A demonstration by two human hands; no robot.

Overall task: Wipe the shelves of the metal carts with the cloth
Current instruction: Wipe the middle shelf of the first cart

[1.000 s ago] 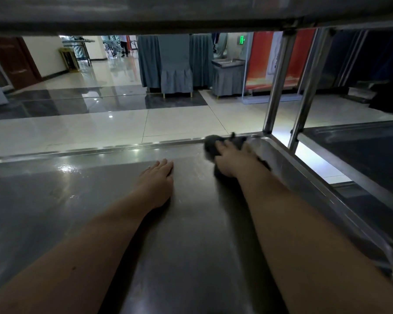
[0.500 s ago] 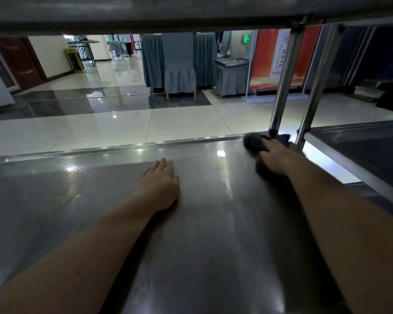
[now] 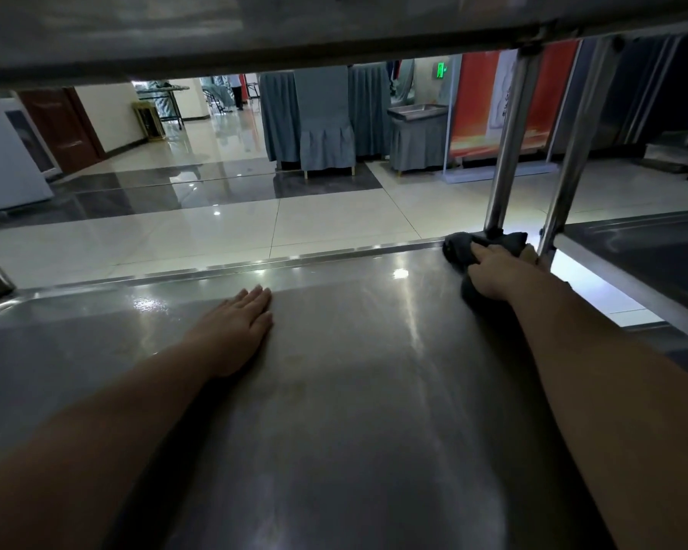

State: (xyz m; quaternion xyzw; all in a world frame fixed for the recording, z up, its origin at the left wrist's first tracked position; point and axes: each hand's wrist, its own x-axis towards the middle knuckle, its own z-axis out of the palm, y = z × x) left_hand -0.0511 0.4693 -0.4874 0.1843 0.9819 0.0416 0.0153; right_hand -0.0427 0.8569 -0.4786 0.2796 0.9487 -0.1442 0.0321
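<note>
I look along a steel cart shelf (image 3: 354, 391) from under the shelf above it. A dark grey cloth (image 3: 459, 250) lies bunched in the far right corner, against the base of the cart's upright post (image 3: 507, 152). My right hand (image 3: 493, 273) presses down on the cloth, fingers over it. My left hand (image 3: 239, 327) rests flat on the bare shelf near the middle, fingers together, holding nothing.
The underside of the upper shelf (image 3: 294, 29) hangs low overhead. A second metal cart (image 3: 644, 248) stands close on the right, with its own post (image 3: 572, 152). Beyond the raised far rim (image 3: 255, 267) is tiled floor, grey-draped tables (image 3: 322, 121) and a red banner (image 3: 477, 97).
My right hand has slid the cloth rightward along the far edge into the corner by the post. My left hand has stayed flat in the same spot.
</note>
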